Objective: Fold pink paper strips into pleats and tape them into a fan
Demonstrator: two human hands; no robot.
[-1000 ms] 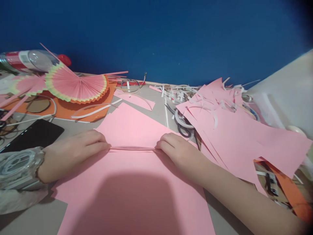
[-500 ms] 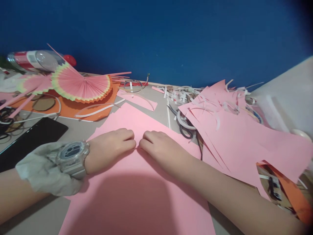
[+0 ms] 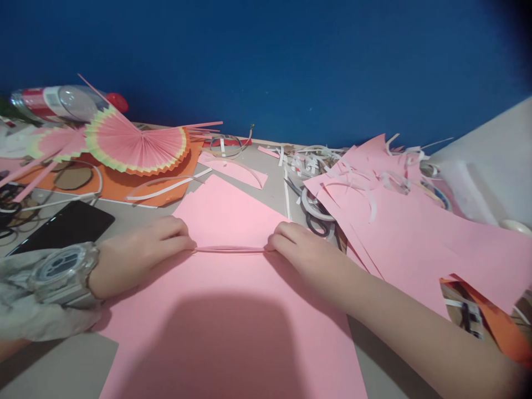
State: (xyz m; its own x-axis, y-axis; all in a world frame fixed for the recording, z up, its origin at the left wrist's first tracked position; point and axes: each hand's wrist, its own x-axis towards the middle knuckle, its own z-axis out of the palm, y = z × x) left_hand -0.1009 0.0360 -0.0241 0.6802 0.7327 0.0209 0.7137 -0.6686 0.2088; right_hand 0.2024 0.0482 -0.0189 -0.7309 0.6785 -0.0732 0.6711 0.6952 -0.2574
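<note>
Between my two hands runs a narrow folded edge of pink paper (image 3: 230,249), its thin layers showing as a slim raised ridge. At its left end, my left hand (image 3: 155,246) is closed, fingertips pinching the fold. My right hand (image 3: 301,249) pinches the opposite end, knuckles up. Beneath both hands lie large pink paper sheets (image 3: 224,277), one in front in the shadow and one pointing away at the back. The undersides of my fingertips are hidden. A watch (image 3: 62,271) and a pale scrunched cloth band sit on my left wrist.
Pleated pink paper fans (image 3: 139,141) rest on orange paper (image 3: 120,185) at the left, before a plastic bottle (image 3: 66,102). A black phone (image 3: 68,227) lies nearby. More pink paper (image 3: 415,244), white strips (image 3: 311,160) and coiled cable (image 3: 318,208) fill the right side.
My hands have slid apart along the fold, the left one to the left and the right one to the right. The fold between them now shows.
</note>
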